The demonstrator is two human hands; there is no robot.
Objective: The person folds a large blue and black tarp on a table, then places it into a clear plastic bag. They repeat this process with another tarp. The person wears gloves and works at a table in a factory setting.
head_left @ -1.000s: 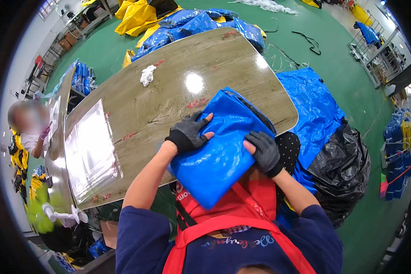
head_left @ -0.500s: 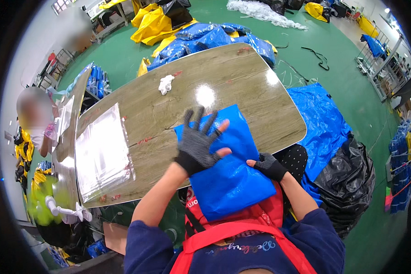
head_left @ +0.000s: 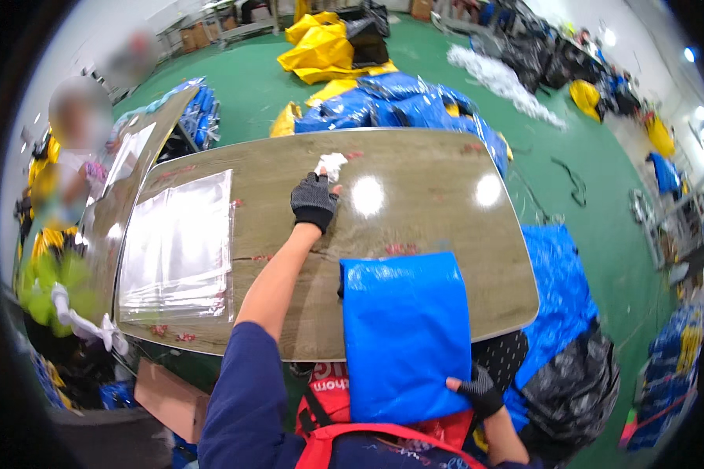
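Observation:
A folded blue plastic sheet (head_left: 405,336) lies over the table's near edge and hangs down toward my lap. My right hand (head_left: 481,393), in a dark fingerless glove, grips its lower right corner with the thumb on top. Stretched out over the table, my left hand (head_left: 314,202) has its fingertips at a small crumpled white piece (head_left: 332,165), thumb apart from the fingers. The fingertips partly cover that piece; its exact kind is unclear. A stack of clear plastic bags (head_left: 178,246) lies flat to the left of my left forearm.
The wood-patterned table (head_left: 281,313) has rounded corners. Behind it are blue wrapped bundles (head_left: 383,105) and yellow sheeting (head_left: 321,47) on the green floor. Blue sheeting (head_left: 559,270) and a black plastic heap (head_left: 575,379) sit at the right. A green fan (head_left: 51,285) stands left, near another person.
My left hand has left the blue sheet and moved forward to the white piece. The sheet now lies straighter, and my right hand has shifted to its lower corner. The view has turned.

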